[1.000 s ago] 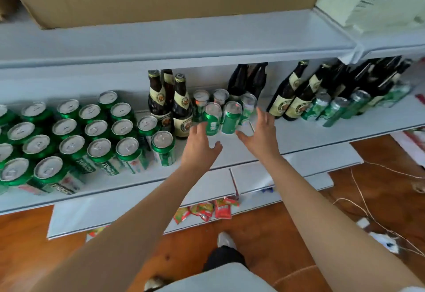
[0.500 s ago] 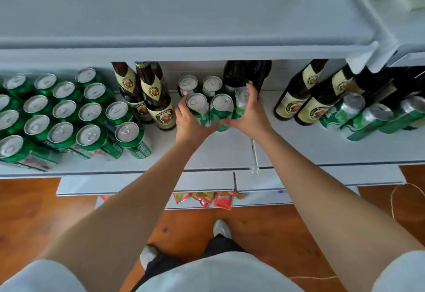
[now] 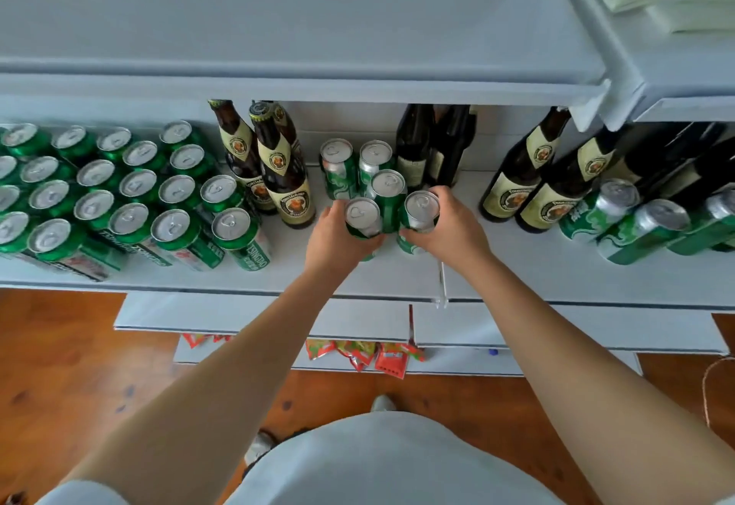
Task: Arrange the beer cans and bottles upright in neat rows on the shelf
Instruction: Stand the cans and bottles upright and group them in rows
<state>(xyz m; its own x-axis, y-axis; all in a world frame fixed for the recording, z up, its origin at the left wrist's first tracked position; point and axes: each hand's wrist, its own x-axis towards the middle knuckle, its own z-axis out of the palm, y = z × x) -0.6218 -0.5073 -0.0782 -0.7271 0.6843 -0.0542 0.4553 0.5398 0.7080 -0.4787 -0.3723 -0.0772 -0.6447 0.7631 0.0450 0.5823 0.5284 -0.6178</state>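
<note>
My left hand grips a green beer can and my right hand grips another green can, side by side near the middle of the white shelf. A third upright can stands between and just behind them, with two more cans farther back. Several green cans stand in rows at the left. Brown labelled bottles stand upright beside them. Dark bottles stand behind the held cans.
More bottles and green cans stand at the right end of the shelf. An upper shelf overhangs the bottles. Lower shelf boards, snack packets and the wooden floor lie below.
Both hands reached in from the shelf's front and closed round two cans. They have since drawn these two cans toward the front edge, away from the cluster.
</note>
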